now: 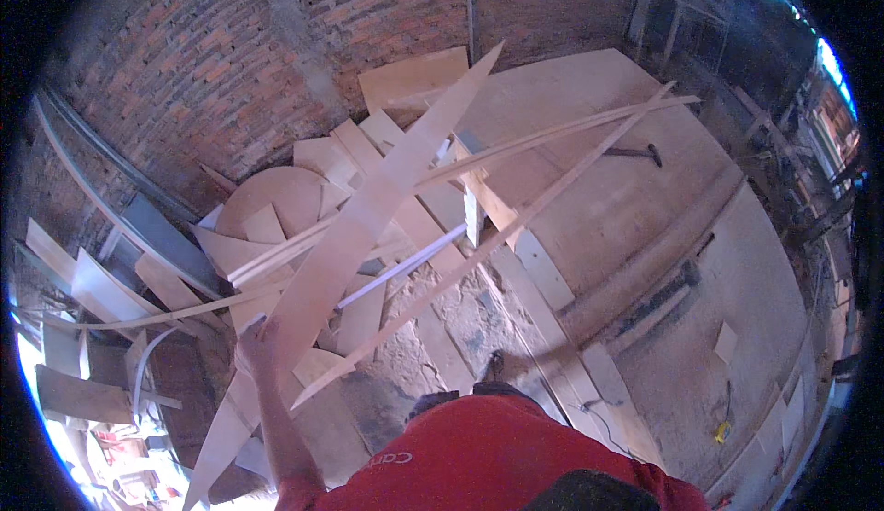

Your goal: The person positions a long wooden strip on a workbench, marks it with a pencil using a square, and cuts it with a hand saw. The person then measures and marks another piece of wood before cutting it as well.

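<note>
So the left hand (256, 350) is closed around the edge of a long wooden board (354, 221), fingers curled in and clamped on it, at a spot nearer the board's lower end. The board is pale, wide in the middle and tapers to a point at the far end. It cuts diagonally across the view, from the lower left up toward the brick wall (216, 69). Can't tell what the right hand is up to, since it's out of view.

Just right of the board, a long thin strip (516, 226) runs at a slant, and near its far end it crosses a second strip (562, 135).

Over on the right there's a wide plywood sheet (599, 221) with a hammer (635, 153) lying on it, and lower down, a yellow tool (723, 432), too small to make out properly. The ground in the middle (396, 364) looks dusty, with sawdust-coloured patches.

Behind the board, a messy heap of offcuts sits near the bricks, including a big round panel (276, 189) with smaller pieces against it. Bright light comes in at the lower left, and the person's red shirt (497, 447) fills the bottom.
</note>
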Available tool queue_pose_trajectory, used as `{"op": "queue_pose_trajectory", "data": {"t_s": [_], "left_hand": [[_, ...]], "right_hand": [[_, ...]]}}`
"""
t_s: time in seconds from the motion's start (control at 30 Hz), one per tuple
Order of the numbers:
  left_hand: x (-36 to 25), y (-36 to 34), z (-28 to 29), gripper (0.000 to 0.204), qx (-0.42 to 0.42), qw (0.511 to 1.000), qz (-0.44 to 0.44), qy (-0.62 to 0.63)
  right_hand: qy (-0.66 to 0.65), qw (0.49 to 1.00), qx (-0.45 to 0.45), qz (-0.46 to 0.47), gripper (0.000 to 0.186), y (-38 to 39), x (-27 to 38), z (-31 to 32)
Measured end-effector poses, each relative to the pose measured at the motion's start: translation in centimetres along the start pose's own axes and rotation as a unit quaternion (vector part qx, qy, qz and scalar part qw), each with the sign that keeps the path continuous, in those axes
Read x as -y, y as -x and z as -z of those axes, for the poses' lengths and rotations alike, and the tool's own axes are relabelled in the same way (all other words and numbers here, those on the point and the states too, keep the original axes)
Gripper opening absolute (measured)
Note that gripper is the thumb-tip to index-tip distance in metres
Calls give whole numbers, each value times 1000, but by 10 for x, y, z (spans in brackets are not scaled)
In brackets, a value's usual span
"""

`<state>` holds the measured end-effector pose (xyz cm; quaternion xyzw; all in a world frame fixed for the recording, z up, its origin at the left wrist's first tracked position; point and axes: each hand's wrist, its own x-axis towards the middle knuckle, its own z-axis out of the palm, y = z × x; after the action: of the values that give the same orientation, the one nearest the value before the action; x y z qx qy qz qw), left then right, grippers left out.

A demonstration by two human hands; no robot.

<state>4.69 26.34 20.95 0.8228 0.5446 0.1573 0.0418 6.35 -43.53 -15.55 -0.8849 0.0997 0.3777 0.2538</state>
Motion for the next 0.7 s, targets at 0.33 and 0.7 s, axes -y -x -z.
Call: {"op": "queue_pose_trajectory", "data": {"t_s": [0.33, 0.7], "left_hand": [[-90, -113, -71, 51, -67, 984, -164, 36], [-614, -404, -137, 49, 7, 933, -305, 192]], "right_hand": [[-74, 996, -48, 23, 21, -96, 97, 79], [-169, 980, -65, -81, 18, -37, 23, -87]]}}
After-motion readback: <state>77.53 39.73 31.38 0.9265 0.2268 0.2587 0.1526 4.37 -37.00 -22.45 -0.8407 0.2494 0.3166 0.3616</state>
